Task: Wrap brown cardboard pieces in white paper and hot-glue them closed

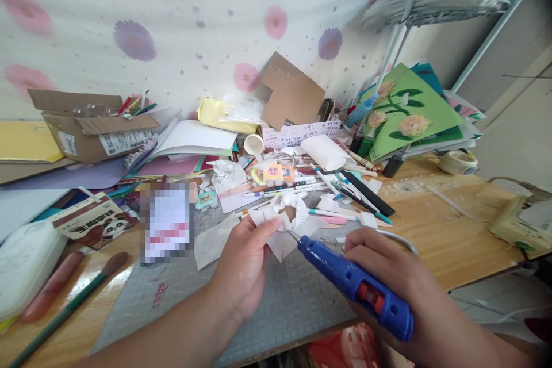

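Note:
My left hand (244,264) pinches a crumpled white paper flower (285,215) above the grey cutting mat (297,299). My right hand (388,267) grips a blue hot glue gun (356,286). The gun's metal nozzle touches the underside of the paper piece, close to my left thumb. Both hands hover over the mat near the front edge of the wooden desk (440,230).
Pens, markers and paper scraps litter the desk behind the mat. A cardboard box (92,126) stands at the back left, a green flower card (407,112) leans at the back right, and a tape roll (457,161) lies beside it. Brushes (69,305) lie at the left.

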The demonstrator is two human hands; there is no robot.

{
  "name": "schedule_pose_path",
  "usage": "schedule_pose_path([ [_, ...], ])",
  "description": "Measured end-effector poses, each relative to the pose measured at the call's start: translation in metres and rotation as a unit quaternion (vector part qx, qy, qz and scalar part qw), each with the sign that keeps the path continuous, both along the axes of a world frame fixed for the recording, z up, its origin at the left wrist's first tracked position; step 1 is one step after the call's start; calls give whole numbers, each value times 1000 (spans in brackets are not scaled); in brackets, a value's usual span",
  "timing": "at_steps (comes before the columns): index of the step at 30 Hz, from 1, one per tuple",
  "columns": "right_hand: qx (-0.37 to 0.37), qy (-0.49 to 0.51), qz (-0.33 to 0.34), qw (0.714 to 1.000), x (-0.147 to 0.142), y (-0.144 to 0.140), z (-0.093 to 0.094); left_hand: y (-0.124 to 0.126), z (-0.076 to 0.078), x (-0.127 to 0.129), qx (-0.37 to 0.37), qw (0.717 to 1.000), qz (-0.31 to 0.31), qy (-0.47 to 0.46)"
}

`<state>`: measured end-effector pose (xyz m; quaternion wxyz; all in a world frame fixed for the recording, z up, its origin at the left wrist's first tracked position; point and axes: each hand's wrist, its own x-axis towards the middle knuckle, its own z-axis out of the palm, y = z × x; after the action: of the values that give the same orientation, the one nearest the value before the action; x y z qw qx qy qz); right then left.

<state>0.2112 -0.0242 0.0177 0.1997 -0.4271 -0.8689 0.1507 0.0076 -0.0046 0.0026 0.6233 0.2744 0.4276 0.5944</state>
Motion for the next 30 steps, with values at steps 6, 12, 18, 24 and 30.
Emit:
schedule_pose_path([
  [6,0,-6,0,1000,2,1,0,0,2,0,-5,1000,6,-4],
  [12,5,-33,7,999,0,-1,-1,-1,0,0,-11,1000,8,2],
  [18,20,-56,-6,998,0,1,-3,0,2,0,-18,1000,11,1],
  [24,-2,-55,27,998,8,1,0,0,0,-1,-11,1000,12,-8],
  [30,20,5,9,1000,16,2,-1,1,0,-2,-28,999,9,-23],
])
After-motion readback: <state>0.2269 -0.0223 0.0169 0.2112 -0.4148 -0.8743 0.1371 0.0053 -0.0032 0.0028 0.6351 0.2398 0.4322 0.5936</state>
